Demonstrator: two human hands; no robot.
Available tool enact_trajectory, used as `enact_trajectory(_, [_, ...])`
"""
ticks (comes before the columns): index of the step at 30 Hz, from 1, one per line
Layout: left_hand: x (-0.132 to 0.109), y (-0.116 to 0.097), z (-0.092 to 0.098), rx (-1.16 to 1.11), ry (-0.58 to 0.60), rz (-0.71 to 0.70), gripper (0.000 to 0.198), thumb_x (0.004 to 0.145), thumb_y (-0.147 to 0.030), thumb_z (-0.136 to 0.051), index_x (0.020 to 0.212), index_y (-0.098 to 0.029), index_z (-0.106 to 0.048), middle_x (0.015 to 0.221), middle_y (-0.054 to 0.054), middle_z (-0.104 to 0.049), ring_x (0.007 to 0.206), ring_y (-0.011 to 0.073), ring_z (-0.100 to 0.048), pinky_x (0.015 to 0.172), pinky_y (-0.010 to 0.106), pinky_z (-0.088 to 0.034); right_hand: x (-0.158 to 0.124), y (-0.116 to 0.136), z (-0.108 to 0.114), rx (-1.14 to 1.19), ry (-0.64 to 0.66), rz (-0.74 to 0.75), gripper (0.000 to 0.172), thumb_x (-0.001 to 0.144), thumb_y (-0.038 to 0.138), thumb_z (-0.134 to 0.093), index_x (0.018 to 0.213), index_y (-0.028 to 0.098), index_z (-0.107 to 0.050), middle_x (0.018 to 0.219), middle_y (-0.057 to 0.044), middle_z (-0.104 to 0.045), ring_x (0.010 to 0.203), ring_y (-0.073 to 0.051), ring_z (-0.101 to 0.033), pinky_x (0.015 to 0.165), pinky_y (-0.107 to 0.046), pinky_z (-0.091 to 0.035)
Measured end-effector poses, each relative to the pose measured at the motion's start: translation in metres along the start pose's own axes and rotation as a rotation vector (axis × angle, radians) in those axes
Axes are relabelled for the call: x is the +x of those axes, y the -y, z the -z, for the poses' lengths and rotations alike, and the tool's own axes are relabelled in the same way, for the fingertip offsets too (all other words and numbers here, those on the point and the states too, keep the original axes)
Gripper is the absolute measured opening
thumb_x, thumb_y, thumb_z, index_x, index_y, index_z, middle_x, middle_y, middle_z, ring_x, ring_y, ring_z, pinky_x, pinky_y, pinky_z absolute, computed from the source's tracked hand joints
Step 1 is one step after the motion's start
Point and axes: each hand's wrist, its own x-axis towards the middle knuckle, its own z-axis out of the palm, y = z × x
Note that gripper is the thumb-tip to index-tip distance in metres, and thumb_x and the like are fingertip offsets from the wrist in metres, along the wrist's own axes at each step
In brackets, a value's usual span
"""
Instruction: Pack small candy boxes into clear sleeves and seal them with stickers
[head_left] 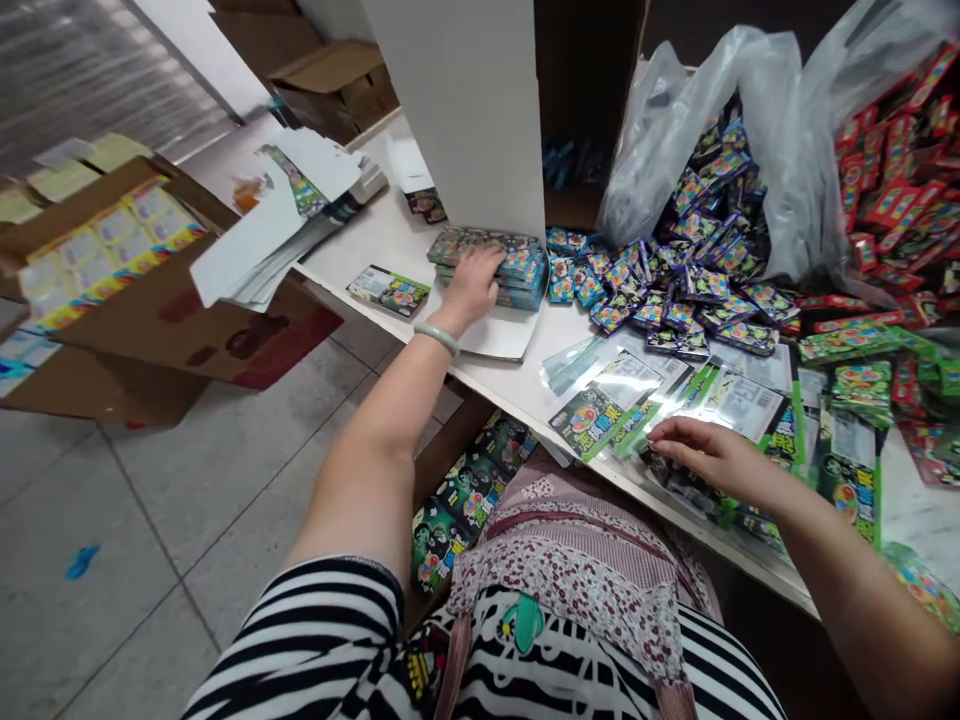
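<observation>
My left hand (474, 283), with a pale bangle at the wrist, lies with fingers spread on a stack of colourful flat packs (517, 262). The stack rests on a white card sheet against a tall white panel (480, 120). My right hand (694, 450) hovers at the table's front edge over clear bags with green and black printed cards (600, 405). Its thumb and fingertips are pressed together, and anything between them is too small to make out. Small purple and blue packets (675, 290) are heaped beyond the bags.
Plastic bags (787, 130) of purple packets and red packets (892, 190) stand at the back right. Green packets (862, 390) lie on the right. White cards (262, 245) jut out at the table's left end, beside an open carton (165, 310). An open box below holds printed packs (469, 490).
</observation>
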Motion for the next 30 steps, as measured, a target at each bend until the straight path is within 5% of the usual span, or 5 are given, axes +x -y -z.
enact_trajectory(4, [-0.041,-0.055,-0.019,-0.022,-0.072,0.048,0.043,0.088,-0.025,-0.059,0.13,-0.019,-0.056,0.14,0.015,-0.058,0.137,0.0332,-0.046,0.119,0.056,-0.03,0.023,-0.002,0.005,-0.183,-0.064,-0.019,0.032,0.092,0.046,-0.05,0.1,0.023,-0.07,0.097,-0.008,-0.076,0.089,-0.026,-0.07,0.083,-0.042,-0.055])
enact_trajectory(8, [-0.094,-0.137,-0.041,0.027,0.412,-0.002,0.054,0.084,-0.055,-0.069,0.119,-0.015,-0.057,0.115,0.016,-0.064,0.112,0.0341,-0.057,0.1,0.049,-0.047,0.064,0.003,0.001,-0.574,-0.251,0.04,0.041,0.094,0.033,-0.052,0.127,0.012,-0.064,0.131,-0.019,-0.068,0.123,-0.034,-0.06,0.106,-0.048,-0.046])
enact_trajectory(11, [-0.118,-0.171,-0.049,0.115,0.523,0.049,0.063,0.077,-0.061,-0.075,0.115,-0.015,-0.055,0.116,0.017,-0.061,0.113,0.0359,-0.055,0.097,0.048,-0.047,0.091,0.006,-0.01,-0.822,-0.248,-0.013,0.072,0.087,0.037,-0.067,0.146,0.001,-0.047,0.149,-0.027,-0.052,0.138,-0.04,-0.046,0.116,-0.048,-0.037])
enact_trajectory(16, [-0.124,-0.179,-0.057,0.059,0.517,0.137,0.051,0.081,-0.044,-0.078,0.113,-0.017,-0.051,0.116,0.014,-0.06,0.113,0.0332,-0.054,0.098,0.047,-0.046,0.104,0.002,-0.024,-0.936,-0.262,-0.075,0.088,0.084,0.052,-0.071,0.151,0.004,-0.041,0.147,-0.028,-0.05,0.135,-0.042,-0.046,0.11,-0.049,-0.04])
enact_trajectory(30, [-0.137,-0.193,-0.052,0.054,0.518,0.22,0.056,0.079,-0.045,-0.081,0.114,-0.014,-0.051,0.121,0.017,-0.056,0.117,0.0347,-0.053,0.099,0.047,-0.045,0.084,0.001,-0.033,-0.883,-0.211,-0.1,0.098,0.076,0.063,-0.074,0.153,0.012,-0.04,0.156,-0.025,-0.04,0.138,-0.044,-0.041,0.111,-0.052,-0.038])
